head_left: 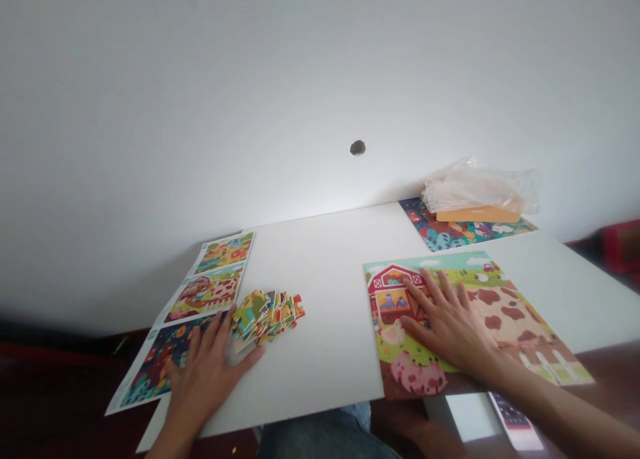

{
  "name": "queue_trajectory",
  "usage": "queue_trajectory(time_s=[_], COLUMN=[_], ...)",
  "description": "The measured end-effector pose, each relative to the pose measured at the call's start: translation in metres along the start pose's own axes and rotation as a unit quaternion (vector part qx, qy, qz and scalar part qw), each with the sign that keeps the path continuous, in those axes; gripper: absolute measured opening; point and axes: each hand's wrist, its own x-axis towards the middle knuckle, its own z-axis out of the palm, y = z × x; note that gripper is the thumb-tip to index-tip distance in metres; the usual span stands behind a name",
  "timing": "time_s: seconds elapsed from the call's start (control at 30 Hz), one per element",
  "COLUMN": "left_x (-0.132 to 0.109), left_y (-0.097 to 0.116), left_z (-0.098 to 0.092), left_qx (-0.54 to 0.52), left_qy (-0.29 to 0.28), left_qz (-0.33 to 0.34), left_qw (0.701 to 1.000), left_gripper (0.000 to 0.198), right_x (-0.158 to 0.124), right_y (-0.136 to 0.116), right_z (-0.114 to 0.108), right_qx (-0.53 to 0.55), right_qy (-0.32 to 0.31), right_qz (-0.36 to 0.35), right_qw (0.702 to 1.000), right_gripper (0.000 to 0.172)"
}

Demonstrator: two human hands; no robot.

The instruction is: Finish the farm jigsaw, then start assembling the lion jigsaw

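Right hand (pixel 450 325): open, palm down, fingers spread on the farm puzzle (pixel 520 325), over the red barn (pixel 393 279). Nothing gripped. Left hand (pixel 205 379): also open and palm down, fingers on the bottom picture of the printed sheet (pixel 205 295), edge of the hand against the piece pile (pixel 265 319). Nothing held, as far as visible.

Pile is loose jigsaw pieces, heaped on the white table (pixel 330 352), just beside the sheet, well apart from the farm puzzle. Status: farm picture looks complete, no visible gap, but seams can't be resolved here. Pile is unassembled.

Sheet shows three scenes, one a farm. Far edge: second colourful puzzle (pixel 450 229), partly under an orange box (pixel 480 213) and a plastic bag (pixel 475 185). Phone (pixel 515 422) sits low, past the table's near edge.
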Motion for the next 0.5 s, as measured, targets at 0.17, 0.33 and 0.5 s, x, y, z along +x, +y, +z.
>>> queue_trajectory(time_s=[0.17,0.33,0.5], left_x=[0.001,0.002,0.003], left_y=[-0.004,-0.006,-0.007], left_z=[0.002,0.004,0.003], left_qx=[0.003,0.008,0.009], left_qy=[0.002,-0.001,-0.006], left_qz=[0.004,0.002,0.001], left_qw=[1.0,1.0,1.0], left_gripper=[0.092,0.093,0.095], right_x=[-0.008,-0.014,-0.018], right_y=[0.039,0.077,0.112], right_z=[0.002,0.006,0.006], right_qx=[-0.026,-0.033,-0.033], right_qy=[0.006,-0.001,-0.016], right_qz=[-0.011,-0.019,-0.021], right_qw=[1.0,0.999,0.999], right_gripper=[0.075,0.077,0.079])
